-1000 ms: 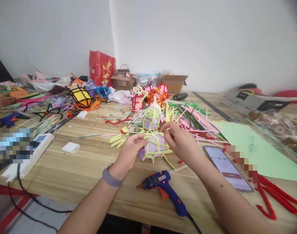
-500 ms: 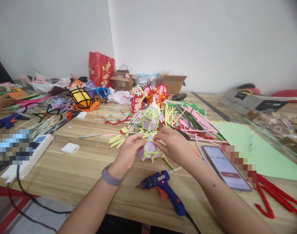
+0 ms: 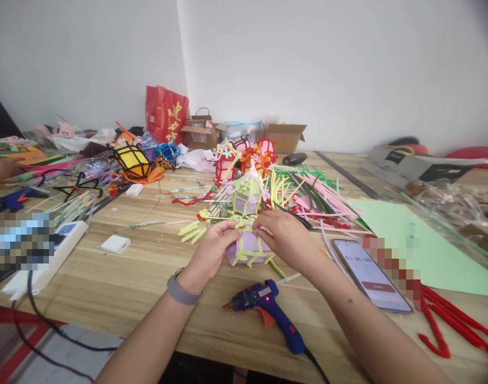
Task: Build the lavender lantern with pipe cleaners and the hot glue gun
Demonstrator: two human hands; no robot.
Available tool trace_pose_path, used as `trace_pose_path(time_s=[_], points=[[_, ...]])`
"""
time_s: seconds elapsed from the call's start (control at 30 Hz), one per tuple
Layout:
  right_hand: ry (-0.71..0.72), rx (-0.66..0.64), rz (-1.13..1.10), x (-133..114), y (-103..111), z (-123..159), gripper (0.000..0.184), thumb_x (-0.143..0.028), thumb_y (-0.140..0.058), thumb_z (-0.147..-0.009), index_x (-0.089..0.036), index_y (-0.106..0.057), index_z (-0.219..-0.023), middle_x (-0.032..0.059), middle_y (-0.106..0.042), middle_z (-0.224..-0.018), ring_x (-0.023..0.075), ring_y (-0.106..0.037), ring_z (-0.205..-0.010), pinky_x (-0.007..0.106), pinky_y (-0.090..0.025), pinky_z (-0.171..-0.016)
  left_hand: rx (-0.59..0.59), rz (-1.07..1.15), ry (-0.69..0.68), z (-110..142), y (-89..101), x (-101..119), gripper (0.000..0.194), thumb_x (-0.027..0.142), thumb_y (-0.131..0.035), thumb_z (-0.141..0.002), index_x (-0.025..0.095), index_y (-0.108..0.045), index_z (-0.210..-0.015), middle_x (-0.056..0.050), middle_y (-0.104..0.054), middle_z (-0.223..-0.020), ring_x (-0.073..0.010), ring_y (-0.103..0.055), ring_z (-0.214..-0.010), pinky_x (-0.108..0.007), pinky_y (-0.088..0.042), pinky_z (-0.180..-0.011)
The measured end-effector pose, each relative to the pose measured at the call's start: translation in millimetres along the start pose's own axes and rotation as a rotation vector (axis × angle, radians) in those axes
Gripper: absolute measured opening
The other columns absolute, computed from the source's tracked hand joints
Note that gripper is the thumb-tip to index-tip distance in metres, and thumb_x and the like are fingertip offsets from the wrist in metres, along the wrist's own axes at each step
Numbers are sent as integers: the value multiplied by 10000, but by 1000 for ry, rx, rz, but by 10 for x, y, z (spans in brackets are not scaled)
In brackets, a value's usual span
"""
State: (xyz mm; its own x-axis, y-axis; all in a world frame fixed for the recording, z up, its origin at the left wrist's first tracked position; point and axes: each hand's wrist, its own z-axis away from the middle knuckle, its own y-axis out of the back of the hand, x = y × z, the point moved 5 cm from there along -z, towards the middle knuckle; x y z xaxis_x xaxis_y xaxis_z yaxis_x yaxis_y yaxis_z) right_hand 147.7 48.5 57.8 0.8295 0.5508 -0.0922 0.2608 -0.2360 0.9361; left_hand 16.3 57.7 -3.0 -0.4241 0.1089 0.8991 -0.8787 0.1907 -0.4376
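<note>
Both hands meet over a small purple lantern piece edged with yellow-green pipe cleaners (image 3: 248, 249) on the wooden table (image 3: 148, 277). My left hand (image 3: 212, 246), with a grey watch on its wrist, grips the piece's left side, fingers curled. My right hand (image 3: 282, 237) pinches the top of the piece, where a yellow-green pipe cleaner runs. A finished lantern of purple and yellow-green (image 3: 247, 193) stands just behind the hands. A blue hot glue gun (image 3: 270, 312) lies on the table in front of them.
A heap of loose pipe cleaners (image 3: 311, 197) lies behind my right hand. A phone (image 3: 372, 274) and green paper (image 3: 423, 240) are to the right, with red pipe cleaners (image 3: 447, 325). A white power strip (image 3: 47, 256), a white charger (image 3: 116, 244), more lanterns and boxes fill the left and back.
My right hand moved left and down from the piece's right side to its top. The piece has been turned and lowered slightly between both hands.
</note>
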Motion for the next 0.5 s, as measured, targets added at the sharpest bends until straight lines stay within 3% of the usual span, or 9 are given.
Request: trace_pose_path(time_s=[0.37, 0.5], points=[[-66, -81, 28, 0, -67, -11, 98, -178, -579, -890, -160, -672, -867, 65, -699, -861, 206, -616, -851, 300, -410, -748, 15, -43, 4, -4, -1, -2, 199, 284, -760, -603, 153, -633, -681, 34, -586, -597, -88, -513, -527, -208, -393, -523], [-61, -74, 45, 5, -69, -7, 105, -180, -568, -893, -167, -671, -875, 66, -701, -871, 202, -620, -848, 294, -411, -745, 29, -22, -17, 14, -15, 30, 192, 331, -720, -651, 167, -623, -676, 9, -609, -621, -127, -565, -592, -227, -412, -561]])
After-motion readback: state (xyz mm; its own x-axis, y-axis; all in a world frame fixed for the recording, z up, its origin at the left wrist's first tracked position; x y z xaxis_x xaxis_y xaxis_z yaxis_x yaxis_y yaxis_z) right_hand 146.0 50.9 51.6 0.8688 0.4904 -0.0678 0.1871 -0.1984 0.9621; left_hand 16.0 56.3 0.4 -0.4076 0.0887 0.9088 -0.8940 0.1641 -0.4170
